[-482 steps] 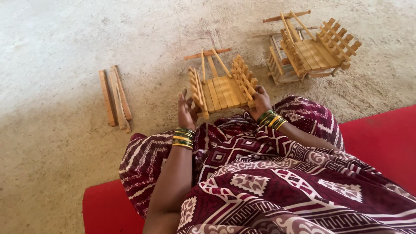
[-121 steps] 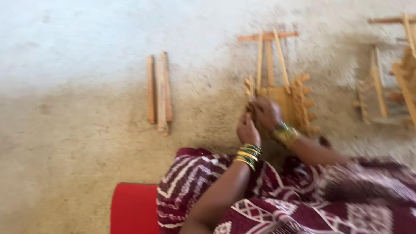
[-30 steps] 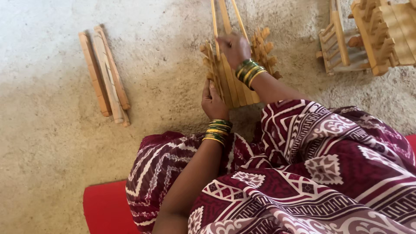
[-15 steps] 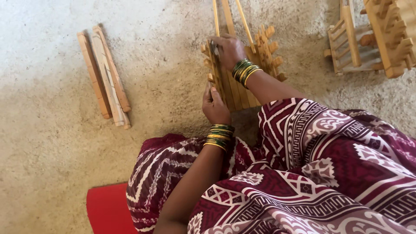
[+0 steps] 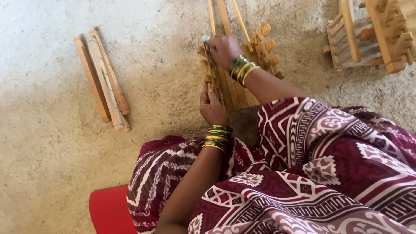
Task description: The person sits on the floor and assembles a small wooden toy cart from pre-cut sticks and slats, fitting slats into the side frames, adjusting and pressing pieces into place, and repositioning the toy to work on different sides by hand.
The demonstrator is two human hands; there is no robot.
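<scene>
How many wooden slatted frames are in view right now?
2: one wooden frame on the ground, held by the left hand and right hand; a second frame at upper right, partly cropped.

Soft, even daylight, faint shadows beneath the wooden pieces, slight blur overall, no glare.

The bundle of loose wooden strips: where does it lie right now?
In the head view, the bundle of loose wooden strips lies on the sandy floor at upper left, left of the left hand and the wooden slatted frame, touching neither.
</scene>
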